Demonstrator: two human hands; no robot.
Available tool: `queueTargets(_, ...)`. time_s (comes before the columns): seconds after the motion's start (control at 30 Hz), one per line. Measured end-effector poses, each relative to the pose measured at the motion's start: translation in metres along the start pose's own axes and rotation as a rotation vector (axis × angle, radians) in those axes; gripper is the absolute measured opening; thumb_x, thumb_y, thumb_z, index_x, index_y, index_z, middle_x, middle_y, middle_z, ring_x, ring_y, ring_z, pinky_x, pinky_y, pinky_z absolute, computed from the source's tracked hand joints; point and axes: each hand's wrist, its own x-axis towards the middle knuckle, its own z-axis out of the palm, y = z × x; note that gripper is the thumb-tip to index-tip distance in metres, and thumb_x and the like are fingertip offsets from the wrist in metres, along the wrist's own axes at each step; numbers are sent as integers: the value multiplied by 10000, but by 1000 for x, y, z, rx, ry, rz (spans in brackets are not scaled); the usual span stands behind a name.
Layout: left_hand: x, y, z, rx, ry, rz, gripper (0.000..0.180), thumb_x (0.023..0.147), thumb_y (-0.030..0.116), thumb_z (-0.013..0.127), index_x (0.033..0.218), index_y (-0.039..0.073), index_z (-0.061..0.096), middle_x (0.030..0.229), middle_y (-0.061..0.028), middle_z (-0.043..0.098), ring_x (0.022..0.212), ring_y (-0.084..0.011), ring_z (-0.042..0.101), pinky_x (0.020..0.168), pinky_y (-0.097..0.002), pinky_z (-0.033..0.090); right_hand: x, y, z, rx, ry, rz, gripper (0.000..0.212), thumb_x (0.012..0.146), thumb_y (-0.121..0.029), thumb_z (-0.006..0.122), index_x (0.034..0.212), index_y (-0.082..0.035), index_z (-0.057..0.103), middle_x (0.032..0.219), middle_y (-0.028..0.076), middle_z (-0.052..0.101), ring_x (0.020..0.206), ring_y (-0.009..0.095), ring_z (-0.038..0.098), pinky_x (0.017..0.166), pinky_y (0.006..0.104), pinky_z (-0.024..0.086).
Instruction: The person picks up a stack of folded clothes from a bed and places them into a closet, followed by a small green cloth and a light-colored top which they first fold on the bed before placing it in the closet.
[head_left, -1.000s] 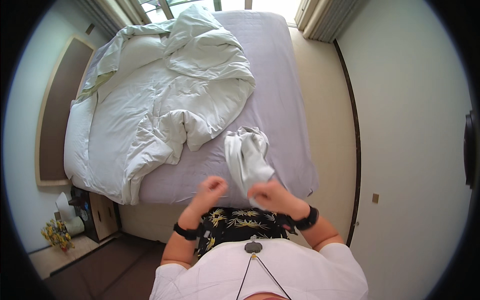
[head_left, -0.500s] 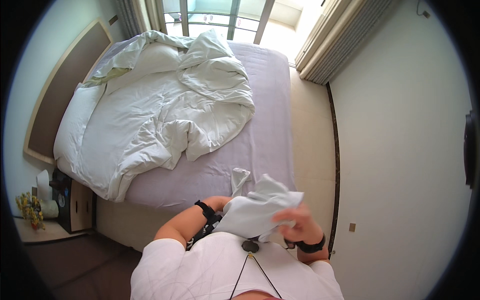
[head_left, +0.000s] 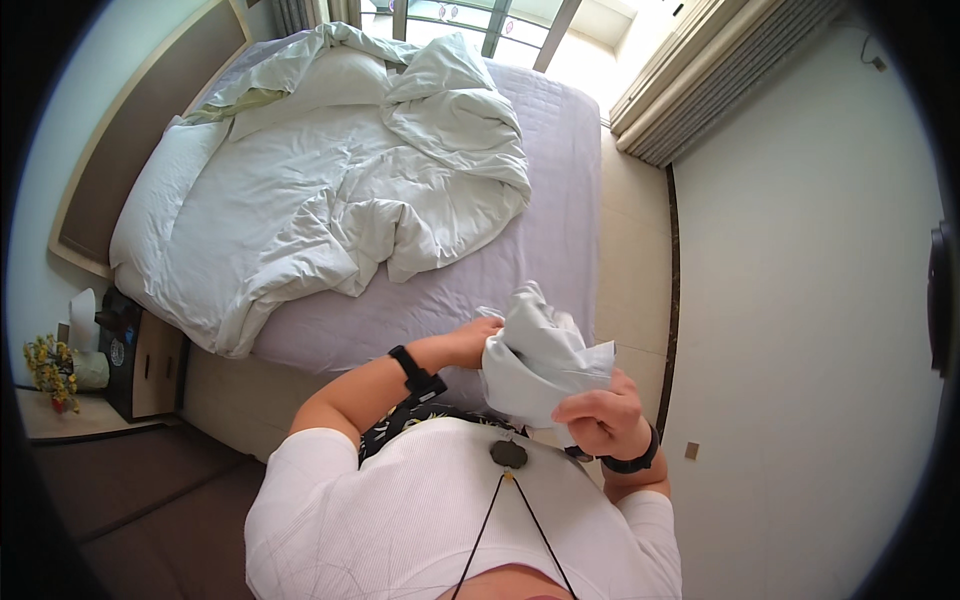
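Observation:
I stand at the foot of a bed (head_left: pixel 560 230) with a pale lilac sheet. Both hands hold a white cloth (head_left: pixel 540 360) lifted in front of my chest, clear of the mattress. My left hand (head_left: pixel 472 340) grips its left edge, partly hidden behind the fabric. My right hand (head_left: pixel 600 415) is clenched on its lower right corner. A black band sits on each wrist. A dark patterned garment (head_left: pixel 400 425) shows at my waist, under my left forearm.
A crumpled white duvet (head_left: pixel 330 200) covers the left and middle of the bed, against a brown headboard (head_left: pixel 130 130). A dark nightstand (head_left: pixel 140 365) and yellow flowers (head_left: pixel 50 370) stand at the left. A white wall (head_left: pixel 800 300) runs along the right, with curtains (head_left: pixel 700 80) and a window beyond.
The white cloth has come up off the mattress into both hands and now hangs bunched before my chest. My view has swung a little to the left.

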Motion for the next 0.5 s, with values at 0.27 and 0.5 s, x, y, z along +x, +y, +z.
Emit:
queueTargets(0.27,-20,18,-91,-413,257,-322,107,792,116,568,871,51,536,760,23,501,708,-58,454,628,-211,394,-9,18,-77,-116,1134,327,122,836,-63,455,789,-22,560,757,19,532,710,109,483,653,228,397)
queueTargets(0.5,-3,139,-156,354,529,-97,171,781,147,619,801,45,484,590,-51,478,550,-88,409,493,-247,356,-32,77,-122,38,1275,440,140,853,-102,454,922,-18,543,837,34,512,759,119,499,674,238,424)
